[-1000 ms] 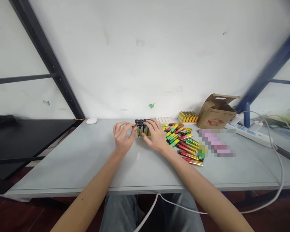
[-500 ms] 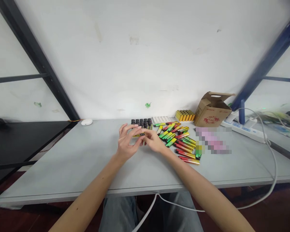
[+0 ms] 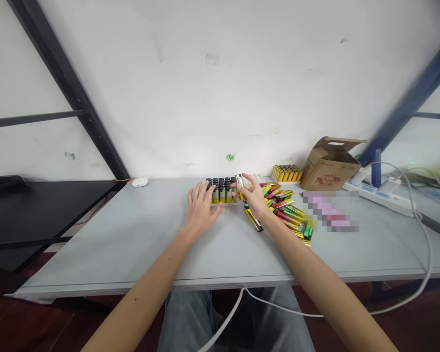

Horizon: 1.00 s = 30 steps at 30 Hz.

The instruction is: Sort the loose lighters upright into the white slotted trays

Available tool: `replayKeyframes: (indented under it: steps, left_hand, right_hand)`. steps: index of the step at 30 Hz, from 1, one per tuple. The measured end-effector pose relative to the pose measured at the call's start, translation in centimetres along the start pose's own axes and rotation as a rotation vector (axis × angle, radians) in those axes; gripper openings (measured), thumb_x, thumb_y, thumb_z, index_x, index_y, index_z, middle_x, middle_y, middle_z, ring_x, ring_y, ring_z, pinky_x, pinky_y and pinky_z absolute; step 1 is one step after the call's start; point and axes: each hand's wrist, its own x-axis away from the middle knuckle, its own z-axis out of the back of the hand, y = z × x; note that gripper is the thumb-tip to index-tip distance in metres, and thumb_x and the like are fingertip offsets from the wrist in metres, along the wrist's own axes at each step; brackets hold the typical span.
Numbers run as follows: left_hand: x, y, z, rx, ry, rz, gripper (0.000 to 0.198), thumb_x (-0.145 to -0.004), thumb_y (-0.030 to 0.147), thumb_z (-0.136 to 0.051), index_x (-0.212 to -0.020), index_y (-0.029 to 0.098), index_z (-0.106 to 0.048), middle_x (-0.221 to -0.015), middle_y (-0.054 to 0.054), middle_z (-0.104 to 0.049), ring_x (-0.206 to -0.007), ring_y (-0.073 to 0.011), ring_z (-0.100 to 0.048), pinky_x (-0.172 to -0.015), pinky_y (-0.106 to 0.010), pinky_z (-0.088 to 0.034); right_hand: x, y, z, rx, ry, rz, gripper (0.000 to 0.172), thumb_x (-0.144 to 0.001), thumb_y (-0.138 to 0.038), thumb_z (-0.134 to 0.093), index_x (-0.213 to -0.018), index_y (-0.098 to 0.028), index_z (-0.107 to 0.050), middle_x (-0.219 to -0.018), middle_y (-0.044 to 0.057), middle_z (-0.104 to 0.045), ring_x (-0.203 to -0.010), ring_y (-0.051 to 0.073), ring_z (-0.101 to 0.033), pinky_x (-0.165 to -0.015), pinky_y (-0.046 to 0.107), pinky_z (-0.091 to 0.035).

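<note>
Many upright lighters (image 3: 223,194) are standing on the desk (image 3: 143,244) in the head view. The left hand (image 3: 201,211) is spreading loosely at their left side, seemingly gripping nothing; the right hand (image 3: 254,196) is pinching one silvery lighter (image 3: 238,180) at their right end. Keeping it straight and steadying the others is probably helping.

Workshop; grey worktable (image 3: 139,239), power strip (image 3: 385,199)
</note>
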Motion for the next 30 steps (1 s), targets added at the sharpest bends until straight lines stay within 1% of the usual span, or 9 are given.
replayKeyframes:
  steps: [3, 5, 8, 11, 14, 17, 21, 26, 30]
  left_hand:
    - [0.0, -0.3, -0.1, 0.002, 0.005, 0.017, 0.048, -0.090, 0.034, -0.050, -0.135, 0.018, -0.049, -0.145, -0.017, -0.047, -0.141, -0.0348, -0.033, -0.114, -0.058, -0.021]
    - [0.0, -0.2, -0.1, 0.016, 0.007, 0.032, 0.046, -0.090, 0.034, -0.050, -0.132, 0.017, -0.051, -0.143, -0.018, -0.048, -0.140, -0.0348, -0.035, -0.114, -0.057, -0.023]
    - [-0.1, -0.1, 0.0, 0.030, 0.025, 0.064, 0.046, -0.088, 0.034, -0.052, -0.130, 0.016, -0.052, -0.143, -0.020, -0.047, -0.139, -0.0352, -0.035, -0.113, -0.057, -0.024]
    - [-0.1, -0.1, 0.1, 0.034, 0.058, 0.099, 0.048, -0.087, 0.036, -0.053, -0.131, 0.016, -0.050, -0.146, -0.020, -0.043, -0.139, -0.0355, -0.035, -0.114, -0.057, -0.024]
    - [-0.1, -0.2, 0.0, 0.041, 0.061, 0.110, 0.049, -0.087, 0.037, -0.054, -0.131, 0.017, -0.050, -0.146, -0.020, -0.042, -0.137, -0.0355, -0.037, -0.113, -0.056, -0.026]
    - [-0.1, -0.2, -0.1, 0.063, 0.045, 0.128, 0.049, -0.087, 0.037, -0.055, -0.131, 0.017, -0.050, -0.145, -0.020, -0.042, -0.136, -0.0356, -0.038, -0.112, -0.055, -0.028]
    - [-0.2, -0.5, -0.1, 0.142, 0.025, 0.208, 0.053, -0.089, 0.040, -0.052, -0.135, 0.015, -0.046, -0.146, -0.020, -0.041, -0.136, -0.0345, -0.038, -0.111, -0.054, -0.031]
    - [-0.3, -1.2, -0.2, 0.228, 0.022, 0.292, 0.054, -0.091, 0.040, -0.048, -0.138, 0.013, -0.041, -0.146, -0.019, -0.040, -0.139, -0.0327, -0.036, -0.114, -0.053, -0.029]
    - [-0.3, -1.6, -0.5, 0.265, 0.008, 0.324, 0.052, -0.092, 0.039, -0.046, -0.137, 0.014, -0.041, -0.145, -0.019, -0.042, -0.138, -0.0323, -0.037, -0.114, -0.052, -0.030]
  right_hand:
    - [-0.1, -0.1, 0.2, -0.016, -0.038, -0.034, 0.046, -0.063, -0.038, -0.081, -0.100, -0.021, -0.060, -0.087, 0.000, -0.070, -0.070, 0.015, -0.066, -0.055, 0.024, -0.047]
    - [-0.1, -0.2, 0.3, -0.061, -0.045, -0.063, 0.037, -0.065, -0.039, -0.080, -0.092, -0.020, -0.062, -0.081, -0.002, -0.067, -0.069, 0.014, -0.065, -0.053, 0.023, -0.046]
    - [0.1, -0.4, 0.2, -0.099, -0.049, -0.116, 0.036, -0.068, -0.043, -0.078, -0.088, -0.021, -0.058, -0.075, -0.003, -0.066, -0.060, 0.013, -0.063, -0.049, 0.023, -0.043]
    - [0.2, -0.6, 0.2, -0.042, -0.061, -0.151, 0.038, -0.069, -0.044, -0.077, -0.092, -0.020, -0.059, -0.073, -0.002, -0.067, -0.053, 0.013, -0.061, -0.045, 0.023, -0.039]
    - [0.3, -0.4, 0.2, -0.024, -0.078, -0.165, 0.038, -0.069, -0.042, -0.077, -0.094, -0.017, -0.064, -0.075, 0.001, -0.068, -0.059, 0.014, -0.062, -0.047, 0.023, -0.039]
    - [0.1, -0.1, 0.3, -0.076, -0.065, -0.161, 0.031, -0.068, -0.039, -0.078, -0.084, -0.016, -0.065, -0.068, -0.001, -0.062, -0.062, 0.013, -0.060, -0.050, 0.023, -0.042]
    - [-0.1, 0.1, 0.6, -0.116, -0.041, -0.195, 0.027, -0.067, -0.037, -0.076, -0.079, -0.019, -0.060, -0.057, -0.007, -0.048, -0.046, 0.007, -0.043, -0.044, 0.021, -0.034]
    - [0.0, -0.5, 0.8, -0.233, -0.063, -0.296, 0.039, -0.081, -0.058, -0.051, -0.069, -0.021, -0.048, -0.049, -0.007, -0.036, -0.039, 0.008, -0.028, -0.039, 0.021, -0.026]
    - [0.2, -0.7, 0.7, -0.244, -0.032, -0.356, 0.039, -0.086, -0.052, -0.042, -0.061, -0.022, -0.038, -0.046, -0.009, -0.023, -0.038, 0.008, -0.017, -0.036, 0.020, -0.021]
